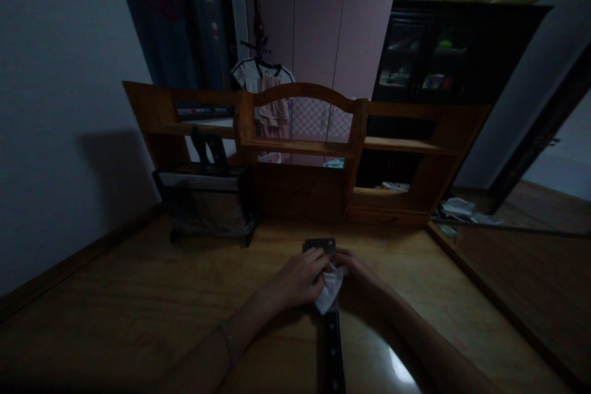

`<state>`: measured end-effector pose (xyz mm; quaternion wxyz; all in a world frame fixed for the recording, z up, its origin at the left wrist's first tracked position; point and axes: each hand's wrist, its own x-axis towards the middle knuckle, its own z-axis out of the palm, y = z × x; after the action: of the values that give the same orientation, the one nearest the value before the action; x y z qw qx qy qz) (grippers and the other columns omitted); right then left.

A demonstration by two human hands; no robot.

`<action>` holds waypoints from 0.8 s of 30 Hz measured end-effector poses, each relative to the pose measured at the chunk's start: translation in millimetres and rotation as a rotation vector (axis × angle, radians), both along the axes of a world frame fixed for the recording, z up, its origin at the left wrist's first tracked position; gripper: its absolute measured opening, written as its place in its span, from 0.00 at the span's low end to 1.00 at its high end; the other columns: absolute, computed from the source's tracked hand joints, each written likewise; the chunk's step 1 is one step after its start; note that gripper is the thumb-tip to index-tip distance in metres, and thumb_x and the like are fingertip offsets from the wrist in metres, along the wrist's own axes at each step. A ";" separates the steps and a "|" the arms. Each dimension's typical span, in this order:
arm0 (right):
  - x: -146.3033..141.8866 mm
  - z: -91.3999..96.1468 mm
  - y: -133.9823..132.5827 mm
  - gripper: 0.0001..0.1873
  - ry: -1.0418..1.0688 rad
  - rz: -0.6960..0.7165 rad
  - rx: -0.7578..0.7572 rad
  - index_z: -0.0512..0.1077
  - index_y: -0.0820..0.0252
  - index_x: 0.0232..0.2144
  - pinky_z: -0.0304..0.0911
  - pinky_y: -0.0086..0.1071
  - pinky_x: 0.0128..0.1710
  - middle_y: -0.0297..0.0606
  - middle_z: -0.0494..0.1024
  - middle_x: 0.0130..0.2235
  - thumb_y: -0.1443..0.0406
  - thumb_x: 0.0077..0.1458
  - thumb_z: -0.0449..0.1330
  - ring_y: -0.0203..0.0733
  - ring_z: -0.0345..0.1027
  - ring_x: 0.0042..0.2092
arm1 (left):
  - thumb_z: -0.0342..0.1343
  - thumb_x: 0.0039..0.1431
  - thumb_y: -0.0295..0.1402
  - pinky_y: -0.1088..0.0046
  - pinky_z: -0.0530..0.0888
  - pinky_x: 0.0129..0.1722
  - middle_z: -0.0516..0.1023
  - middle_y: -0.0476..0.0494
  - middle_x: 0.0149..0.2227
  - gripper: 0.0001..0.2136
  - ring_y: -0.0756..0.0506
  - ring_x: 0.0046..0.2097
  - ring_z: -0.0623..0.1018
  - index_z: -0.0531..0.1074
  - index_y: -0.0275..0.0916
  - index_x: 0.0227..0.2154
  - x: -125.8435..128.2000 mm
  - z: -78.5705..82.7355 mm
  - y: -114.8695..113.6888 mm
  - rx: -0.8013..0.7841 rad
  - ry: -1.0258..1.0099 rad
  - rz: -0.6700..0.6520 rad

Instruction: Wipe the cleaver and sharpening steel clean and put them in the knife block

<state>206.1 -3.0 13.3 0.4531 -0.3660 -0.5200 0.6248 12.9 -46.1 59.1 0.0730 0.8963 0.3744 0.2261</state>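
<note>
A cleaver (335, 348) lies in front of me, its black riveted handle toward me and its grey blade (325, 244), with a small hole in the far corner, pointing away. My left hand (305, 276) is closed over the left side of the blade, its fingers curled at the edge. Across the blade is a crumpled white cloth or tissue (330, 288). My right hand (353, 265) pinches that cloth from the right, close to my left fingertips. Both hands hide most of the blade.
On the wooden tabletop (138, 295), a knife block (207, 203) with dark-handled tools stands at the back left. A wooden shelf unit (300, 191) runs along the far edge. The left side meets a wall (60, 104). Light glares off the surface near my right forearm.
</note>
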 end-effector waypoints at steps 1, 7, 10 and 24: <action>-0.8 0.8 0.2 0.12 -0.014 -0.016 -0.014 0.77 0.59 0.34 0.62 0.38 0.42 0.39 0.77 0.38 0.61 0.45 0.66 0.48 0.69 0.41 | 0.51 0.54 0.24 0.69 0.68 0.47 0.71 0.45 0.44 0.10 0.44 0.47 0.71 0.67 0.41 0.39 -0.2 -0.1 0.0 0.000 0.012 0.012; -3.0 7.7 -1.6 0.12 -0.007 0.030 -0.037 0.78 0.58 0.35 0.65 0.37 0.39 0.40 0.79 0.38 0.62 0.46 0.66 0.49 0.70 0.40 | 0.51 0.55 0.27 0.67 0.69 0.47 0.71 0.43 0.45 0.11 0.42 0.48 0.70 0.67 0.40 0.42 -2.9 -3.6 1.6 -0.008 0.083 0.066; -4.0 6.7 -0.9 0.12 -0.005 0.011 -0.067 0.78 0.58 0.37 0.65 0.36 0.38 0.40 0.79 0.39 0.62 0.47 0.65 0.48 0.71 0.40 | 0.50 0.55 0.28 0.65 0.69 0.49 0.71 0.42 0.46 0.12 0.41 0.49 0.70 0.67 0.40 0.43 -3.8 -5.8 2.0 -0.009 0.102 0.094; -5.8 0.7 6.7 0.11 0.041 0.116 -0.124 0.77 0.62 0.37 0.65 0.33 0.33 0.42 0.79 0.36 0.64 0.49 0.64 0.43 0.72 0.33 | 0.50 0.55 0.28 0.64 0.71 0.47 0.74 0.40 0.45 0.12 0.40 0.47 0.74 0.68 0.39 0.42 -8.9 -12.2 8.6 -0.055 0.183 0.305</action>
<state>200.2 3.7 14.0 0.4032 -0.3496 -0.4913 0.6883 4.0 -37.4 46.9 0.0281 0.8436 0.5172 0.1415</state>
